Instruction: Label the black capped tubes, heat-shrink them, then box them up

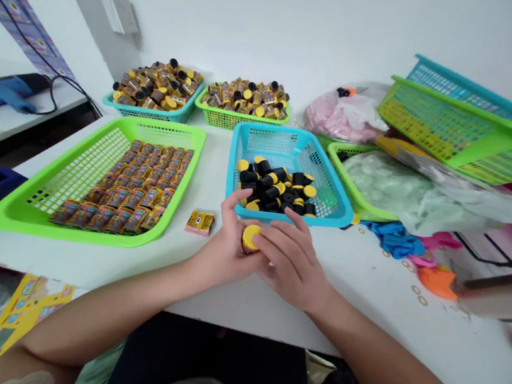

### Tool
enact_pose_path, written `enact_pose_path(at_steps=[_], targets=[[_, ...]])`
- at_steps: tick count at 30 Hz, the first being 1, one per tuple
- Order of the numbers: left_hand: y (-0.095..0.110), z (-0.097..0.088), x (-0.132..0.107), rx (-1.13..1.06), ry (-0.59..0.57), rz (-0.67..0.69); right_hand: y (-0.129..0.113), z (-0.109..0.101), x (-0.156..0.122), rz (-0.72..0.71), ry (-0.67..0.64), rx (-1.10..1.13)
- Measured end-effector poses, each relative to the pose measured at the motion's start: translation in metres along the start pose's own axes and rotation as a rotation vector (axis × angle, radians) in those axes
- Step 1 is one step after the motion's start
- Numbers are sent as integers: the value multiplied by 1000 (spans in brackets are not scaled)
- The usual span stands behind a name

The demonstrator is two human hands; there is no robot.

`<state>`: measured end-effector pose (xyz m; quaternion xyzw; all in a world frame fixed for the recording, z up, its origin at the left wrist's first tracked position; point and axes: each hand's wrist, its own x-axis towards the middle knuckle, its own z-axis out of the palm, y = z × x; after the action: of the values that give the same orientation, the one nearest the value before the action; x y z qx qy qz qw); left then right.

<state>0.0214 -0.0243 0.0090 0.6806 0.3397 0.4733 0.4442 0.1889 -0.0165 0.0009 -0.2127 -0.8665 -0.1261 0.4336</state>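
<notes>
To the left of the blue basket (pixel 241 152) we see the green tray (pixel 14 216) with its rows of wrapped pieces. Between that tray and the basket's near left corner, one loose wrapped piece (pixel 199 222) lies flat on the white table (pixel 363 309). Just in front of the basket's near rim our left hand (pixel 223 251) curls round a yellow-capped tube (pixel 250 237), thumb over the top. Our right hand (pixel 293 264) presses its fingers onto the same tube from the other side, so both hands pinch it between them, low over the table. We judge the step in hand to be work on this single tube, fitting or wrapping; which of the two, we cannot tell. Any move from here calls for a firm hold and a short path, since the basket's rim stands just beyond the knuckles and the table edge lies just behind the wrists. Right of the basket the tabletop carries only small rings and blue scraps (pixel 395 237), and that is the freest room.
</notes>
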Motion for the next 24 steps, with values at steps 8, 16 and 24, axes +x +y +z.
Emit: enact_pose_path(at_steps=[8,16,24], targets=[[20,-16,-10,193,82,17,-7,1,16,15,-21,-8],[80,-142,-39,809,291,-158,107,-16,24,818,-535,-98],[79,-227,-19,1251,181,-626,191,21,-3,701,-444,149]])
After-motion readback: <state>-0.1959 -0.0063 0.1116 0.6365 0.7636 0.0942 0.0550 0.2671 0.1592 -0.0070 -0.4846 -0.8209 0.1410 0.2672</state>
